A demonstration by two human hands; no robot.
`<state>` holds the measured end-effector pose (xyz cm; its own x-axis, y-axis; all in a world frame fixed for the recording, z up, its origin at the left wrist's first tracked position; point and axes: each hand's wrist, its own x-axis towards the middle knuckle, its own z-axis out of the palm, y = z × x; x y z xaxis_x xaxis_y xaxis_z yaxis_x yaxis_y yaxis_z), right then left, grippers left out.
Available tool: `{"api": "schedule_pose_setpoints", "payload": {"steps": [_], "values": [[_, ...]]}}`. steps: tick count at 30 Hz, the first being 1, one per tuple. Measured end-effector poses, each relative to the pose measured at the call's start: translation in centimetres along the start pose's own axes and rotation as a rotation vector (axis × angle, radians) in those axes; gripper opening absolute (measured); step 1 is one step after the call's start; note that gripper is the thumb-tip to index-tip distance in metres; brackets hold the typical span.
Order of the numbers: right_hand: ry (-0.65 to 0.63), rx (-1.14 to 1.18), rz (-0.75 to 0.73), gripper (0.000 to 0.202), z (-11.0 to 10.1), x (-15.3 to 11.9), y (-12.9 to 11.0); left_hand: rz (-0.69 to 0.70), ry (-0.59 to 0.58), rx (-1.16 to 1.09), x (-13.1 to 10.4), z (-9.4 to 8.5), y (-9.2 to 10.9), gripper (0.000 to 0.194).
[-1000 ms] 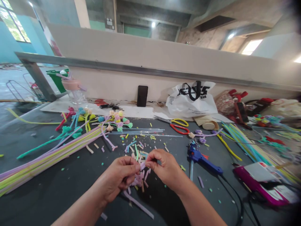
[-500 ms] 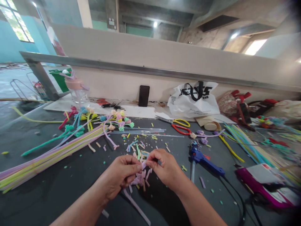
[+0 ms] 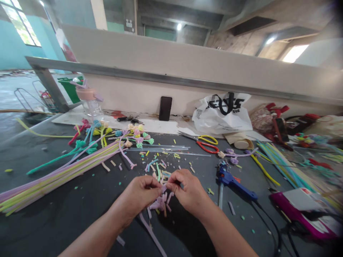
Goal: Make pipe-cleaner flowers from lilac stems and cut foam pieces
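Note:
My left hand (image 3: 140, 196) and my right hand (image 3: 189, 194) meet over the middle of the dark table, both closed in a pinch. Between their fingertips is a small lilac piece of pipe cleaner (image 3: 164, 187). A longer lilac pipe cleaner (image 3: 153, 235) runs from beneath my left hand toward the bottom edge; whether that hand holds it, I cannot tell. Under and behind the fingers lies a pile of short cut pipe cleaner pieces (image 3: 160, 204), mostly lilac and partly hidden. To the right of my right hand lies a blue glue gun (image 3: 234, 182) with a glue stick.
At left lies a bundle of long pipe cleaners (image 3: 66, 173), with fuzzy flowers (image 3: 136, 134) behind it. Scissors (image 3: 205, 142) rest farther back. A phone (image 3: 165, 109) leans on the partition near a white bag (image 3: 222, 116). A magenta case (image 3: 302, 214) and cable occupy the right.
My left fingers have shifted slightly around the lilac piece. The lower end of the longer lilac pipe cleaner has swung left. The whole view has moved a little.

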<state>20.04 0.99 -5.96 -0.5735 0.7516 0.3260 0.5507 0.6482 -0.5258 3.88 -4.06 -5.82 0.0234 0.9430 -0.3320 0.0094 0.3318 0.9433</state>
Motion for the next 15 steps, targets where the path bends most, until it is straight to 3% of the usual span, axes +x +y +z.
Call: {"api": "schedule_pose_setpoints", "payload": {"steps": [7, 12, 15], "values": [[-0.002, 0.041, 0.009, 0.013, 0.4, 0.1, -0.2, 0.168, 0.080, 0.221, 0.7, -0.2, -1.2, 0.014], [-0.006, 0.218, 0.125, 0.005, 0.2, 0.1, -0.1, 0.176, 0.100, 0.263, 1.0, -0.3, -1.7, 0.013], [-0.017, 0.264, 0.177, 0.011, -0.2, 0.2, 0.0, 0.186, 0.107, 0.249, 0.8, -0.4, -1.4, 0.014]]}}
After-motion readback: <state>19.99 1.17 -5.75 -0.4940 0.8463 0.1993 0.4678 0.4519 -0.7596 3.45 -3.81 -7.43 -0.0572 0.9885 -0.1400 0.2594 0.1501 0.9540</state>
